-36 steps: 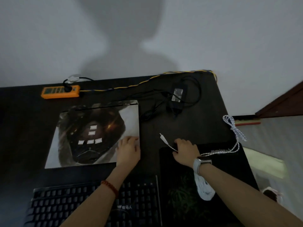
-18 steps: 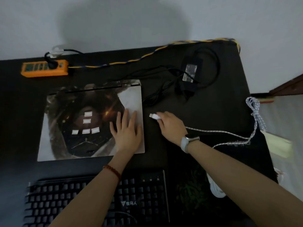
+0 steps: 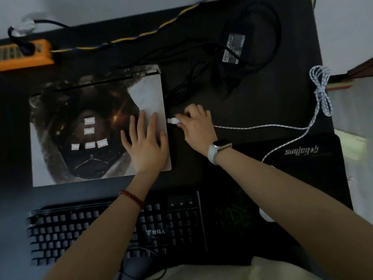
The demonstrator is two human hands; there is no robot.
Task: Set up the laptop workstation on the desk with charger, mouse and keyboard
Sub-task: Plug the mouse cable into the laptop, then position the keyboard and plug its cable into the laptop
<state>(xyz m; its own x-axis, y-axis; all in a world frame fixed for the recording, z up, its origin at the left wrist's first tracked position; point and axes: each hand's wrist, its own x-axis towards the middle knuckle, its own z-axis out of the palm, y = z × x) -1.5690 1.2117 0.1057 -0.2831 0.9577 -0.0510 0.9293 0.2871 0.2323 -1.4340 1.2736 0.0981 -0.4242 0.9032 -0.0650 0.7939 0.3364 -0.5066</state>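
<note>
A closed laptop (image 3: 84, 126) with a dark picture on its lid lies on the black desk (image 3: 252, 102). My left hand (image 3: 144, 146) rests flat on the lid's right side, fingers spread. My right hand (image 3: 196, 126) pinches the white USB plug (image 3: 173, 121) of a braided white cable (image 3: 282, 128), with the plug's tip just off the laptop's right edge. The black charger brick (image 3: 234, 49) with coiled leads sits at the back. A black keyboard (image 3: 171, 225) lies in front. The white mouse (image 3: 265, 216) is mostly hidden under my right forearm.
An orange power strip (image 3: 26, 53) lies at the back left with a yellow-and-blue cord (image 3: 141, 34) running right. A black mouse pad (image 3: 308, 168) covers the front right. The bundled loop of cable (image 3: 323, 87) hangs near the desk's right edge.
My right hand carried the USB plug left from the mouse pad to the laptop's right edge. My left hand slid up onto the lid and flattened. The view tilted down and closer.
</note>
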